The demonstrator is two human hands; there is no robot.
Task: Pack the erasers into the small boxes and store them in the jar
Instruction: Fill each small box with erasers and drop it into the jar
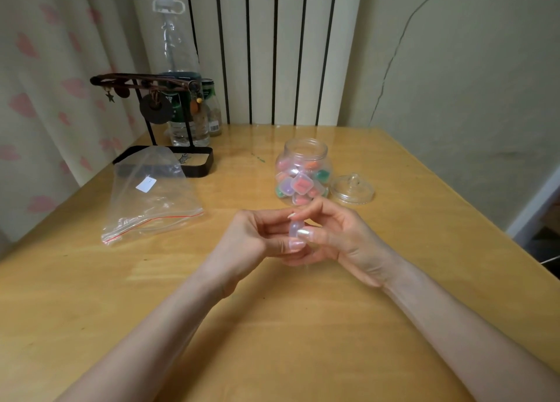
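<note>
I pinch the small box [295, 230] between my left hand [254, 235] and right hand [339, 238] above the tabletop [272, 326], while the open jar [304, 171] stands just beyond them, nearer my right hand.

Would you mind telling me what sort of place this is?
Most likely a room in a home: a wooden table stands against a white radiator and a pink-patterned curtain, with a jewellery stand on it.
</note>
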